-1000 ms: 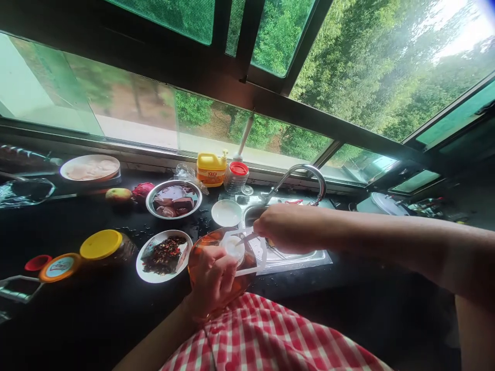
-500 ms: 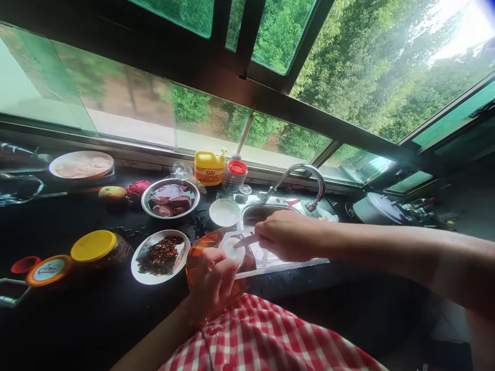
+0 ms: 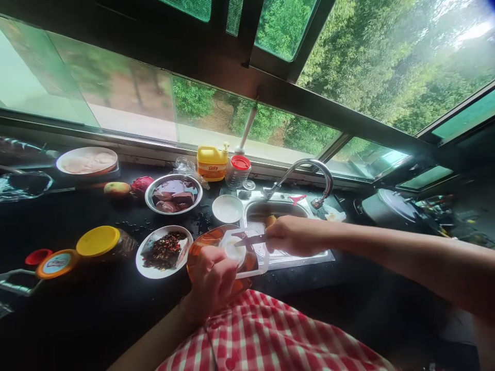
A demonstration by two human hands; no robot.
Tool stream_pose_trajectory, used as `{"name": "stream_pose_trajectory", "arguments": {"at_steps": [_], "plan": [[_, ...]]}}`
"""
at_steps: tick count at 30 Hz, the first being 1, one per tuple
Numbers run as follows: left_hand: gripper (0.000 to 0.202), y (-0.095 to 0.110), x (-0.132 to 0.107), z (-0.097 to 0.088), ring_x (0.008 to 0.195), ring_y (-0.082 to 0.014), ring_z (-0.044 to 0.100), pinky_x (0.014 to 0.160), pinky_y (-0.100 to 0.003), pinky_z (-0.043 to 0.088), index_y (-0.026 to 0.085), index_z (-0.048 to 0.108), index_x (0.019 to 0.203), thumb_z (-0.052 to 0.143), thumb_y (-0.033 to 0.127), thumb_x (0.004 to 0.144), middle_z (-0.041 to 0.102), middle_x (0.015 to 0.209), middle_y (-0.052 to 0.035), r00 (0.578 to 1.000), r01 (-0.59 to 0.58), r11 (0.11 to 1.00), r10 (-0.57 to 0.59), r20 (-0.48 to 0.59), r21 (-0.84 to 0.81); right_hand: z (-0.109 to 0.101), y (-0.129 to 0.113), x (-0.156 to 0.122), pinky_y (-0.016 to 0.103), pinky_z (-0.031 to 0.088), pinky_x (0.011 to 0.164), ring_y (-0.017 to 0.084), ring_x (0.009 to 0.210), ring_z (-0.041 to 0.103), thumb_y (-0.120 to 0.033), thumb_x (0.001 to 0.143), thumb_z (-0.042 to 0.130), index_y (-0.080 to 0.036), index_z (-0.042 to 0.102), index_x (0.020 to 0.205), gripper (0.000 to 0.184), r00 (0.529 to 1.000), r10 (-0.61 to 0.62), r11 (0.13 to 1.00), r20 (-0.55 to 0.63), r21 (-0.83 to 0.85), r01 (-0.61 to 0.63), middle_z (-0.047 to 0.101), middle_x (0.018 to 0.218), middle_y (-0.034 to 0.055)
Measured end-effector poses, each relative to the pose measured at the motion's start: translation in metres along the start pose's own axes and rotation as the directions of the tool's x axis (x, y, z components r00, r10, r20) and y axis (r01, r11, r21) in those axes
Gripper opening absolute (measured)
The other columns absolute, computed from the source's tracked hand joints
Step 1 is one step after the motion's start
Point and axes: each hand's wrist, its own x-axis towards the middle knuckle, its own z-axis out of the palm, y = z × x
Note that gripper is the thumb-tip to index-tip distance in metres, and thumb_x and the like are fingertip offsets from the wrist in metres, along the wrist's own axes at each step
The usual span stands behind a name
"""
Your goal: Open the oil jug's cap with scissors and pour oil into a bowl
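Note:
A large jug (image 3: 198, 253) of amber liquid stands at the counter's front edge, close against a red-and-white checked cloth. It has a white cap (image 3: 235, 253) and a white carrying handle (image 3: 265, 264). My left hand (image 3: 215, 275) is closed around the jug's top beside the cap. In my right hand (image 3: 291, 234) is a knife (image 3: 251, 240), its blade pointing left with the tip at the cap. My fingers cover the knife's grip. A small yellowish thing (image 3: 271, 220) shows just behind the right hand, its kind unclear.
Left of the jug are a plate of chopped chillies (image 3: 164, 251), a metal bowl of dark meat (image 3: 174, 196) and a yellow-lidded jar (image 3: 98, 242). A white bowl (image 3: 227, 208) sits beside the sink (image 3: 305, 262), below a curved tap (image 3: 329, 180). Far right stands a pot (image 3: 386, 203).
My right hand has drawn slightly right, showing more of the blade; the tip remains at the cap. My left hand keeps its hold. The camera view has shifted a little.

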Motion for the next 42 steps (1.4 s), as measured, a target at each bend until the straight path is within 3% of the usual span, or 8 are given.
{"name": "stream_pose_trajectory", "arguments": {"at_steps": [2,5,10,17,26,33,39,42], "plan": [[0.021,0.001,0.001,0.0,0.082,-0.0148,0.047,0.072,-0.03,0.045,0.017,0.052,0.095,0.055,0.004,0.079,0.046,0.089,-0.0042,1.0,-0.002,1.0,0.002,-0.002,-0.008,-0.002,-0.004,-0.002,0.024,0.023,0.051,0.008,0.052,0.037,-0.023,0.086,0.044,-0.015,0.067,0.08,0.025,0.989,-0.107,0.962,-0.099,-0.261,0.078,0.056,0.064,0.0014],[0.021,0.002,0.003,-0.001,0.083,-0.0151,0.047,0.071,-0.03,0.044,0.016,0.052,0.096,0.055,0.003,0.079,0.046,0.088,-0.0044,1.0,-0.005,1.0,0.005,-0.008,-0.011,-0.01,-0.008,-0.002,0.027,0.017,0.05,0.008,0.048,0.034,-0.012,0.081,0.047,-0.016,0.065,0.079,0.019,0.964,-0.247,0.828,-0.096,-0.537,0.159,0.057,0.061,0.0013],[0.022,0.003,0.003,-0.002,0.081,-0.0149,0.047,0.072,-0.03,0.045,0.016,0.052,0.095,0.055,0.002,0.078,0.045,0.089,-0.0047,1.0,-0.002,1.0,0.002,-0.004,-0.011,-0.017,-0.003,0.004,0.029,0.015,0.05,0.009,0.047,0.035,-0.008,0.081,0.047,-0.017,0.061,0.079,0.016,0.894,-0.441,0.653,-0.075,-0.711,0.263,0.056,0.059,-0.0005],[0.025,0.002,0.002,-0.003,0.082,-0.0152,0.047,0.075,-0.032,0.047,0.016,0.051,0.097,0.054,0.001,0.078,0.045,0.089,-0.005,1.0,-0.009,1.0,0.009,0.001,-0.009,-0.016,0.016,0.017,0.029,0.016,0.051,0.009,0.053,0.038,-0.01,0.09,0.041,-0.016,0.057,0.079,0.02,0.812,-0.583,0.554,-0.042,-0.751,0.359,0.056,0.064,0.0003],[0.021,0.002,0.006,0.0,0.08,-0.0146,0.048,0.07,-0.029,0.045,0.018,0.051,0.096,0.053,0.005,0.08,0.047,0.088,-0.0042,1.0,-0.006,0.999,0.007,-0.014,0.031,-0.005,0.059,0.054,0.027,0.023,0.052,0.009,0.056,0.044,-0.011,0.091,0.04,-0.014,0.059,0.084,0.021,0.636,-0.769,0.49,-0.072,-0.704,0.513,0.057,0.065,0.0008],[0.019,0.004,0.006,0.0,0.08,-0.0143,0.049,0.069,-0.028,0.046,0.019,0.051,0.094,0.053,0.005,0.081,0.048,0.088,-0.004,1.0,0.0,0.998,0.001,-0.025,0.061,-0.014,0.064,0.069,0.025,0.029,0.054,0.01,0.061,0.05,-0.015,0.092,0.04,-0.015,0.062,0.093,0.022,0.594,-0.805,0.431,-0.005,-0.692,0.579,0.063,0.075,0.003],[0.019,0.005,0.004,0.0,0.08,-0.0147,0.049,0.07,-0.03,0.045,0.017,0.051,0.093,0.054,0.004,0.08,0.048,0.088,-0.0044,0.999,-0.001,0.998,0.004,-0.032,0.068,-0.022,0.063,0.087,0.027,0.029,0.055,0.011,0.058,0.046,-0.013,0.093,0.035,-0.015,0.062,0.08,0.03,0.516,-0.854,0.296,0.066,-0.754,0.586,0.06,0.068,0.0026],[0.018,0.006,0.004,0.0,0.08,-0.0147,0.049,0.07,-0.029,0.045,0.017,0.051,0.093,0.053,0.004,0.08,0.048,0.087,-0.0043,0.999,-0.002,0.997,0.006,-0.049,0.072,-0.018,0.067,0.096,0.026,0.029,0.055,0.01,0.058,0.046,-0.012,0.093,0.033,-0.014,0.061,0.082,0.031,0.488,-0.871,0.28,0.054,-0.762,0.584,0.059,0.067,0.0029]]}}
